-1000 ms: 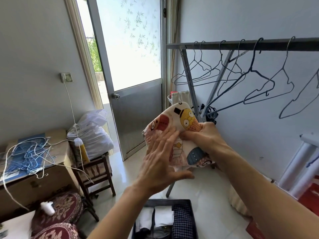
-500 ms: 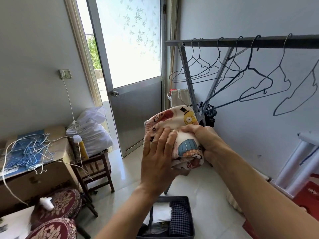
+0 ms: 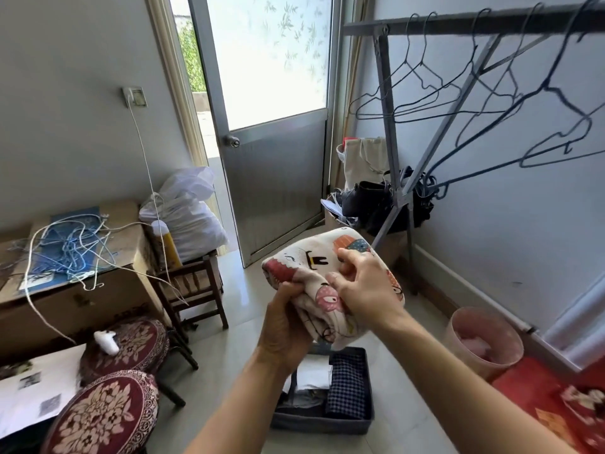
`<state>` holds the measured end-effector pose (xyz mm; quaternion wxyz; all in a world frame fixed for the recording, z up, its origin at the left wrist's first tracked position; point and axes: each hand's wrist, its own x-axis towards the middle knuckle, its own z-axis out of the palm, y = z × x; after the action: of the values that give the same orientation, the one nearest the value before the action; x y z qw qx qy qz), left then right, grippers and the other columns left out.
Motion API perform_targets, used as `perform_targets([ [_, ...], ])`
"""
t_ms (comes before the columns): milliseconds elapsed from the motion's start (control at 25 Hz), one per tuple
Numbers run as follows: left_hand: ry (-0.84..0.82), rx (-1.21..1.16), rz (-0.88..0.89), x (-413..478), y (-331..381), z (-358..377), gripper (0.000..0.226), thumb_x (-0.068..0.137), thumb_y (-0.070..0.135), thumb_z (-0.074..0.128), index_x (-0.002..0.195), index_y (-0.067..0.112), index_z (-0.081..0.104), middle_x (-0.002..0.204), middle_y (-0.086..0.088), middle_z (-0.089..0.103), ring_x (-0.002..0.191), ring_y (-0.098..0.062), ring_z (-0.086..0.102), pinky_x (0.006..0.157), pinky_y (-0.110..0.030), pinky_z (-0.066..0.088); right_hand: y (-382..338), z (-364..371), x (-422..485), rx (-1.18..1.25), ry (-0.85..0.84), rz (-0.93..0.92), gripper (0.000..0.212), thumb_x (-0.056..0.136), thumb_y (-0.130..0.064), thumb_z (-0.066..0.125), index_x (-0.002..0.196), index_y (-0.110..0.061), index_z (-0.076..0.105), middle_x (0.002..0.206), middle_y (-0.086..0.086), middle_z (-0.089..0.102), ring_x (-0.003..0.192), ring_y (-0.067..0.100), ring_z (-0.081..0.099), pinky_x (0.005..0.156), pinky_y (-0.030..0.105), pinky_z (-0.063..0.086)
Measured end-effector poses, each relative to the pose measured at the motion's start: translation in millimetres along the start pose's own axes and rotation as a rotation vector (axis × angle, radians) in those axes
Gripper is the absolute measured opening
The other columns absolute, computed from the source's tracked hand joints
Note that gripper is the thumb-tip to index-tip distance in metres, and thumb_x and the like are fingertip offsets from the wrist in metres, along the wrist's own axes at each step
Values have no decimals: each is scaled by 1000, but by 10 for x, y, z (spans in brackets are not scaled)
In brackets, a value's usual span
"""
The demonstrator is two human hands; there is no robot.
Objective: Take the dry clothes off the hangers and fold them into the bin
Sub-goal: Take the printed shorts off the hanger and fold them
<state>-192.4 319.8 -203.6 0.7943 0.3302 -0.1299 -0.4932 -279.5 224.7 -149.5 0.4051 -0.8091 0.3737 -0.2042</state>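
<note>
Centre frame, you are clutching the bundled cartoon-print garment (image 3: 304, 262) in your left hand (image 3: 284, 327) and right hand (image 3: 364, 291), the 2 close together, finishing its fold above the grey bin (image 3: 322, 428) at lower centre, with the next move likely calling for lowering it in flat.

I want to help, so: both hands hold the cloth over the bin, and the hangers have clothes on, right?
No. The hangers are bare in the head view. The left hand and right hand do hold the cloth over the bin.
</note>
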Motion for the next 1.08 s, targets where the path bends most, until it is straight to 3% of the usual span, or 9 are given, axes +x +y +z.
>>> perform_targets([
  [80,-84,-77,3,133,61,-55,61,74,47,75,117,5,70,119,-23,67,108,-34,66,90,-48,54,-18,237,134,-225,78,-66,53,93,-36,59,143,-23,46,122,5,52,117,22,51,103,38,40],
  [160,-34,-87,-14,381,164,-163,87,56,54,87,125,6,63,104,-21,72,89,-26,73,75,-39,60,-43,454,305,-387,118,-137,48,95,-47,49,142,-38,42,115,0,44,117,20,43,99,41,38],
  [360,116,-134,-67,1066,522,-625,33,80,19,62,106,2,71,93,-25,70,77,-26,72,67,-33,60,-37,1016,972,-463,84,-203,49,90,-59,44,137,-50,40,105,-8,37,107,12,39,90,38,37],
  [480,213,-254,-93,1432,702,-947,48,77,17,39,114,2,66,105,-25,70,88,-34,71,81,-44,55,74,1267,1440,-301,188,-35,46,90,-51,53,135,-40,49,120,-5,43,120,16,39,98,38,32],
  [560,279,-259,-97,1672,755,-1186,50,80,18,36,119,2,62,113,-25,69,96,-38,69,86,-49,52,248,1400,1704,-138,297,231,69,82,-54,65,141,-26,41,137,2,40,130,21,35,105,42,30],
  [640,326,-269,-102,1903,770,-1342,50,84,19,34,123,4,61,116,-25,68,102,-39,66,90,-51,51,398,1550,1945,363,253,605,107,60,-61,82,145,-15,35,144,10,42,132,26,41,110,48,35],
  [720,311,-325,-88,2109,699,-1424,51,78,19,37,120,5,62,115,-24,68,104,-40,64,95,-53,48,536,1688,2106,1020,-2,813,100,54,-64,83,134,-12,51,129,15,62,117,34,59,103,56,43],
  [880,269,-298,-94,2521,554,-1616,56,69,17,44,120,5,64,123,-23,64,114,-40,59,106,-57,39,734,1750,2530,1362,-78,715,40,88,-34,59,116,-5,64,113,21,70,100,36,69,96,53,49],
  [1080,-91,71,-287,3198,607,-2324,93,67,58,77,142,10,48,144,-19,50,130,-36,49,109,-53,39,1549,1725,3235,1191,-45,577,76,65,-34,84,126,4,58,120,27,64,106,41,65,93,57,51],
])
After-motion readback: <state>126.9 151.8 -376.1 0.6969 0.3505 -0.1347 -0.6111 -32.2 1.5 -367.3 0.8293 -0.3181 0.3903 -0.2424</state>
